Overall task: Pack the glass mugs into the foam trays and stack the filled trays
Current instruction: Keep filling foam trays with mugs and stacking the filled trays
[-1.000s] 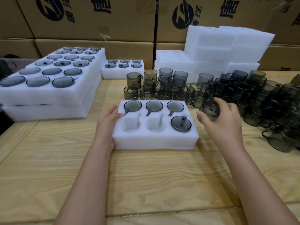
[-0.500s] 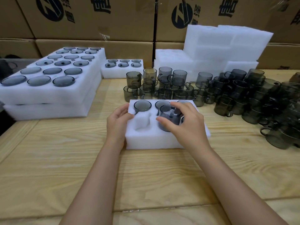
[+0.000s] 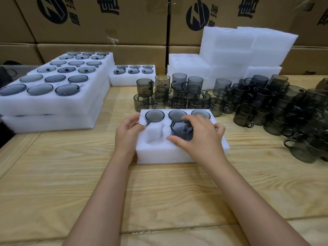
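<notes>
Head camera, looking down on a pale wooden worktop (image 3: 71, 183) from the person's own viewpoint. At the centre lies a white foam tray (image 3: 177, 155) with two rows of three pockets, its long side running left to right. The right hand (image 3: 204, 139) grips a smoky glass mug (image 3: 181, 131) over the front middle pocket: the thumb presses the near wall, and the fingers (image 3: 193, 119) curl over the far rim, pinching the glass between them. The mug stands with its axis roughly vertical, a round end facing up, and its dark handle shows on the far right side beneath the fingers; whether the mouth is up or down cannot be told. The left hand (image 3: 129, 130) clasps the tray's left edge, thumb on top beside the empty front left pocket (image 3: 153, 136). Three mugs (image 3: 154, 115) fill the back row. Just behind the tray stands a crowd of loose mugs (image 3: 195, 96), spreading to the right. On the left are stacked filled trays (image 3: 53, 105), with plain foam blocks (image 3: 248, 50) and cardboard boxes (image 3: 99, 20) at the back.
</notes>
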Demonstrator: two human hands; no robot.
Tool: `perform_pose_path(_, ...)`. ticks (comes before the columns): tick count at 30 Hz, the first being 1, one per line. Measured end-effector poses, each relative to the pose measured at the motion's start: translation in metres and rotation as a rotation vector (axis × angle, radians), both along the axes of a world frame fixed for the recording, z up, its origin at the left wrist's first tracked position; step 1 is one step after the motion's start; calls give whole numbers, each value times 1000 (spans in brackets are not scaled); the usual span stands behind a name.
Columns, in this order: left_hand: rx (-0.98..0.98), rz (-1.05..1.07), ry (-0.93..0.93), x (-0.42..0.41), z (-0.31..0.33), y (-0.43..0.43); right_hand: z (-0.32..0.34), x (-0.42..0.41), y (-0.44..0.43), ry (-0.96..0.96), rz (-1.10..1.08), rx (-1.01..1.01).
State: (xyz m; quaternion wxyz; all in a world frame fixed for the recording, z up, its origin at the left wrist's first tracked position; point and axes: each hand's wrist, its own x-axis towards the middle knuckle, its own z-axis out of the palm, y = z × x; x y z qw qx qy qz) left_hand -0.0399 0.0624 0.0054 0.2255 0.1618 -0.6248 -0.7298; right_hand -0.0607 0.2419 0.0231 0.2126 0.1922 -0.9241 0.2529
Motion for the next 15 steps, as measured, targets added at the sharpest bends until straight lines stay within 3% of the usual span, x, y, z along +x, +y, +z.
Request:
perform_pose_path(3, -458, 107, -93, 3, 8, -4, 0, 0, 2, -34, 11, 24)
perform_pose_path(5, -716, 205, -19, 8, 19, -2, 3, 0, 5, -79, 55, -117)
perform_pose_path(7, -774, 152, 129, 9, 33, 11, 12, -7, 7, -77, 102, -295)
perform_pose_path(8, -784, 67, 183, 6, 38, 21, 17, -13, 6, -62, 103, -276)
perform_pose_path(11, -804, -264, 223, -5, 46, 54, 29, -35, -1, -191, 109, 28)
perform_pose_path(15, -1079, -492, -62, -22, 30, 69, 19, -42, -4, -435, 156, 487)
